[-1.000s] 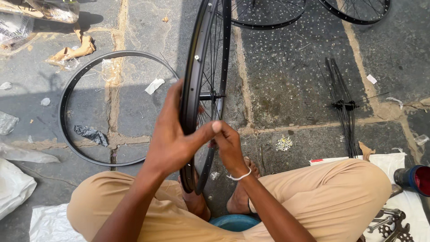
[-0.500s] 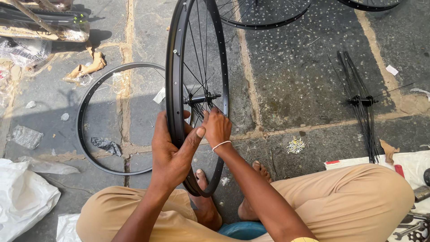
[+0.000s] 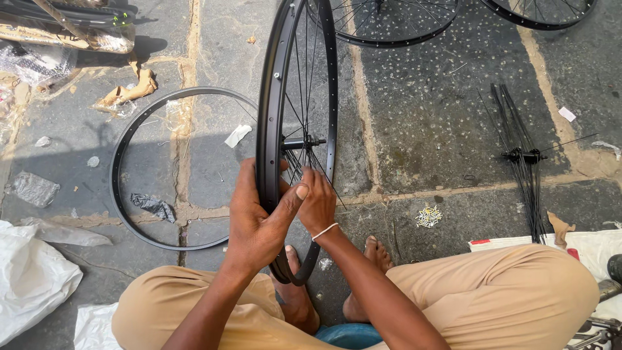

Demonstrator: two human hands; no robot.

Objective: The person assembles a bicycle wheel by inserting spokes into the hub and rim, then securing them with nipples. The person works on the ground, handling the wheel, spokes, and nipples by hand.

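L hand [image 3: 256,223] is clamped round the black wheel rim [image 3: 269,116], palm on the outer face, thumb hooked over the edge toward the spokes, so it holds the rim upright. R hand [image 3: 317,204] sits just inside the rim w/ fingers pinched narrow on what looks like a spoke end or nipple at the rim wall; too small to tell which. The wheel stands on edge between the person's knees, bottom resting near the bare feet [image 3: 369,272], hub and axle [image 3: 303,141] a little above the hands. Judging from this, the step is seating a spoke at the rim, and to do it well: keep the L grip firm so the rim doesn't roll or tip, keep the R fingers close to the hole, line the spoke straight w/ the hole before turning, don't bend it across its neighbours. Small silvery bits [image 3: 429,216], prob. nipples, lie on the stone paving [image 3: 440,116] to the R, near the knee. Further R a loose bundle of spokes [image 3: 528,162] w/ a hub. To the L a bare rim [image 3: 123,155] lies flat, well apart. Other wheels [image 3: 389,26] at the top edge.
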